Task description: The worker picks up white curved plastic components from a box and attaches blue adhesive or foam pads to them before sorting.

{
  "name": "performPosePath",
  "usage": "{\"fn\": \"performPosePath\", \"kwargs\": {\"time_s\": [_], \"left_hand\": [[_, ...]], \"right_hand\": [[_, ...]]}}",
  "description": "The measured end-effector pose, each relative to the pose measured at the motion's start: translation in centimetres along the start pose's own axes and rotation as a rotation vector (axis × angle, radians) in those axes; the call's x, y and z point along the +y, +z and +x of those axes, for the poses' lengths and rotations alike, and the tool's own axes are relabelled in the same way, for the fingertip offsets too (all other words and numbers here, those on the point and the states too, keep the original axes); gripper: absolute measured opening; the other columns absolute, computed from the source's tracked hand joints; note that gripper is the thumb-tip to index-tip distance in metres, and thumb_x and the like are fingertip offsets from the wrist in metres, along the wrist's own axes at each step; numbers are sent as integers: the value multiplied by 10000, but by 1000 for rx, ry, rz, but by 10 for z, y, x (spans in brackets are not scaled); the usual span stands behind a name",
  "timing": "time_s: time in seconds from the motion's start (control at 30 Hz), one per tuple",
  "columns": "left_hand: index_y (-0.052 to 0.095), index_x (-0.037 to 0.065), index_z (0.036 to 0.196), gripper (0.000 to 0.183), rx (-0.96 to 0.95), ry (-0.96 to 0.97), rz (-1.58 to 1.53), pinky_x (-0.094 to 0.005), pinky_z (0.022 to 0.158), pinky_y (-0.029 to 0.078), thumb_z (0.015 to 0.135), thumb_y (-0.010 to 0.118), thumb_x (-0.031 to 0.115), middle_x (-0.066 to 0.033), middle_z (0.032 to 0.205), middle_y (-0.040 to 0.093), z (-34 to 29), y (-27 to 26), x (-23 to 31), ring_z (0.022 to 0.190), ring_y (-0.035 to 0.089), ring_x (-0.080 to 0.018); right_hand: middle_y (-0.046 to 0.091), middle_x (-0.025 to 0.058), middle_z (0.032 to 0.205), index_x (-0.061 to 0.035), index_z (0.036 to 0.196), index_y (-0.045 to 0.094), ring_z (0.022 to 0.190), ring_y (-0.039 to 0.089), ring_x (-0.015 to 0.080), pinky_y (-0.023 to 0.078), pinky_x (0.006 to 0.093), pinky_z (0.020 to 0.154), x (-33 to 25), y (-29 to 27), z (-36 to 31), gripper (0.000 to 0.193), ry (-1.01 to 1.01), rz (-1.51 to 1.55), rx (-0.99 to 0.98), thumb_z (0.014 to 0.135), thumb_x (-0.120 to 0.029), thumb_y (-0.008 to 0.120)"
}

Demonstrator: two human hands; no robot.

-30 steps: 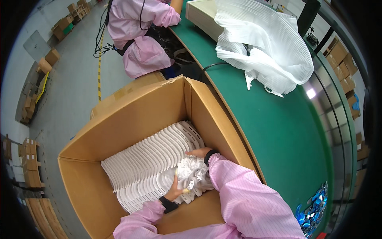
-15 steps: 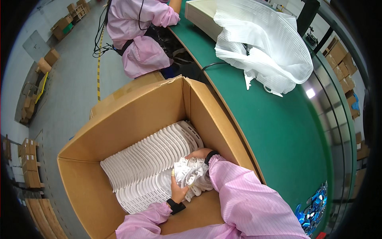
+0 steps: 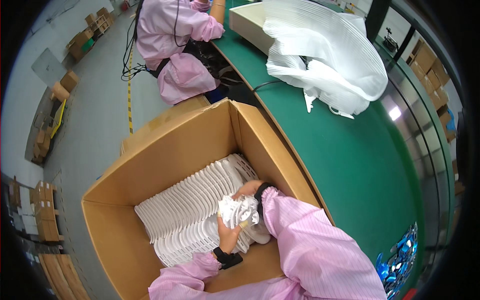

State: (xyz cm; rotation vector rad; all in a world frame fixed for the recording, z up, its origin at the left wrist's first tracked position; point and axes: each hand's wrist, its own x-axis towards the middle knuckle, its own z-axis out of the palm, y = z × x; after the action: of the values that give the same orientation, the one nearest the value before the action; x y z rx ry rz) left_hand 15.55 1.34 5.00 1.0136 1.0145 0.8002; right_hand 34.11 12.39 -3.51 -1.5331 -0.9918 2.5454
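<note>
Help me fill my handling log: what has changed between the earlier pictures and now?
The left hand has shifted slightly right, and the crumpled white bundle now sits gathered more closely between it and the right hand. Neither hand has visibly let go. The slotted white parts stay stacked in the cardboard box; the white foam sheet stays on the green table.

Factory workshop or packing area: green-topped workbench (image 3: 345,160) on the right; 1 co-worker (image 3: 162,30) in a pink smock beside it; open carton (image 3: 175,150) holds rows of similar white parts (image 3: 185,195); black-and-yellow tape (image 3: 129,95) marks the grey floor (image 3: 107,110); stacked boxes (image 3: 45,212) stand near the wall (image 3: 21,102).
</note>
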Motion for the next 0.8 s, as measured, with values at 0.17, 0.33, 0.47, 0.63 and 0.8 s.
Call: {"fn": "performPosePath", "kwargs": {"time_s": [0.17, 0.33, 0.47, 0.63, 0.8], "left_hand": [[270, 10, 1332, 737, 7, 198, 76, -318, 952, 394, 734, 700, -30, -116, 1231, 473, 14, -11, 45, 1119, 489, -197], [268, -18, 1377, 787, 112, 456, 294, -333, 1014, 325, 727, 705, 49, -128, 1308, 412, 22, 4, 123, 1191, 421, -224], [225, -14, 1403, 860, 127, 763, 376, -339, 998, 352, 711, 730, 58, -139, 1323, 400, 22, 13, 210, 1186, 437, -223], [267, -4, 1380, 804, -123, 787, 323, -322, 935, 414, 725, 730, 63, -123, 1252, 478, 18, 82, 291, 1106, 510, -217], [353, 6, 1307, 713, -536, 820, 354, -317, 895, 445, 710, 738, 60, -126, 1177, 536, 17, 181, 335, 1062, 541, -198]], "right_hand": [[690, 46, 910, -19, 990, 674, 755, 632, 133, 501, 305, 703, -84, 24, -59, 396, -175, -183, 196, 863, -389, 612], [671, 125, 1018, -39, 1037, 666, 894, 621, 239, 474, 362, 803, -170, 63, -200, 497, -402, -616, 522, 780, -456, 580], [668, 151, 1007, -21, 1032, 664, 879, 626, 250, 490, 345, 768, -223, 85, -271, 549, -678, -564, 696, 690, -451, 667], [678, 71, 930, 15, 966, 683, 811, 630, 150, 484, 297, 724, -201, 74, -378, 478, -854, -234, 757, 772, -422, 685], [674, 49, 947, -3, 1043, 622, 825, 649, 135, 508, 262, 732, -128, 72, -482, 329, -911, 112, 912, 897, -295, 575]]}}
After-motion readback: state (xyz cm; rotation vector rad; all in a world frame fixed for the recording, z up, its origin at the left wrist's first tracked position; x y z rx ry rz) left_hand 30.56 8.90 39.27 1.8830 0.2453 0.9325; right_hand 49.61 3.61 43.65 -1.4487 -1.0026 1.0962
